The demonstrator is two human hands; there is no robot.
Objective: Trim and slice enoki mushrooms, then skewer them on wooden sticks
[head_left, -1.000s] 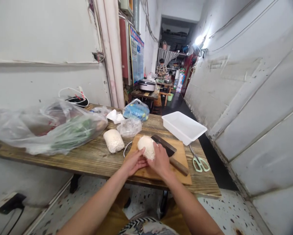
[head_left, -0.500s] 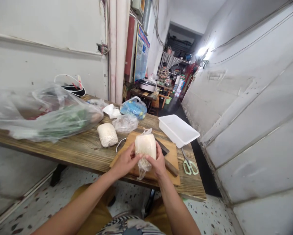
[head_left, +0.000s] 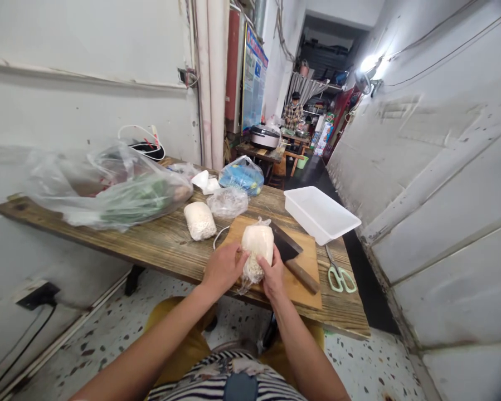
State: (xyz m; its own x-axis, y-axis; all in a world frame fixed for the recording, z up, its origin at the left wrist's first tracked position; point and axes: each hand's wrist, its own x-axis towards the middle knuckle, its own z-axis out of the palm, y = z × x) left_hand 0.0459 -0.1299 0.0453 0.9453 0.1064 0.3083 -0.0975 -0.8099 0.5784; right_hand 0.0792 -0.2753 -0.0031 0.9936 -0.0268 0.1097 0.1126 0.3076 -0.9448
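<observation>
A plastic-wrapped pale bundle (head_left: pixel 257 243), with thin stems showing at its near end, is held over the wooden cutting board (head_left: pixel 310 289). My left hand (head_left: pixel 225 269) pinches the wrap at its lower left side. Fingers of my right hand (head_left: pixel 272 273) grip its right side, thumb on top near the stems. A cleaver (head_left: pixel 287 245) lies on the board just right of the bundle, its wooden handle toward the near right. Another wrapped pale bundle (head_left: pixel 200 221) rests on the table left of the board.
Green-handled scissors (head_left: pixel 341 278) and a white tray (head_left: pixel 320 214) lie at the table's right. Behind are a crumpled clear bag (head_left: pixel 228 202) and a blue bag (head_left: pixel 242 177). A large bag of greens (head_left: pixel 137 197) covers the left. A person (head_left: pixel 293 113) stands far back.
The view has shifted, so the scene sits further right. My left hand has changed its hold to the bundle's lower left edge, and more of the cleaver's blade shows.
</observation>
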